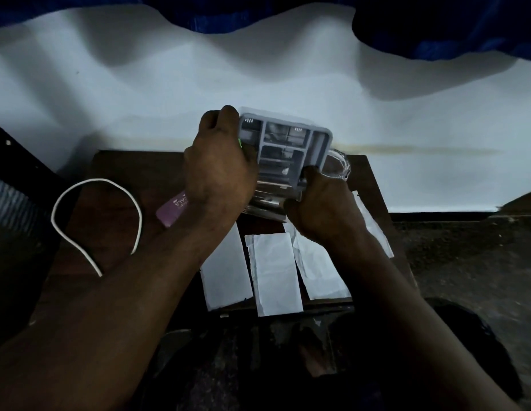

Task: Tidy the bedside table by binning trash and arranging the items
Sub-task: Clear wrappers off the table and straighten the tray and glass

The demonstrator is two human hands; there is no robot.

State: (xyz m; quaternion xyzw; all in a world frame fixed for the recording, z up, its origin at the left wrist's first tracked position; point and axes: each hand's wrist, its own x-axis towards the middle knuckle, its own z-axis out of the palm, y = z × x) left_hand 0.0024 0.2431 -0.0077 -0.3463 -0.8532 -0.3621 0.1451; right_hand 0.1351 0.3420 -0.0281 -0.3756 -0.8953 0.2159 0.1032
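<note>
A grey plastic organiser tray (288, 143) with several compartments is held tilted above the back of the dark wooden bedside table (121, 170). My left hand (219, 170) grips its left edge and my right hand (320, 209) grips its lower right corner. A clear glass cup (338, 164) sits just behind the tray at the right. A purple packet (172, 210) lies partly under my left wrist. Several white paper pieces (276, 274) lie at the table's front. A white cable (95, 221) curves across the left side.
A white wall (258, 69) rises right behind the table, with dark blue cloth (436, 22) hanging at the top. A dark ribbed object (12, 203) stands at the left. Rough dark floor (466, 262) lies to the right and in front.
</note>
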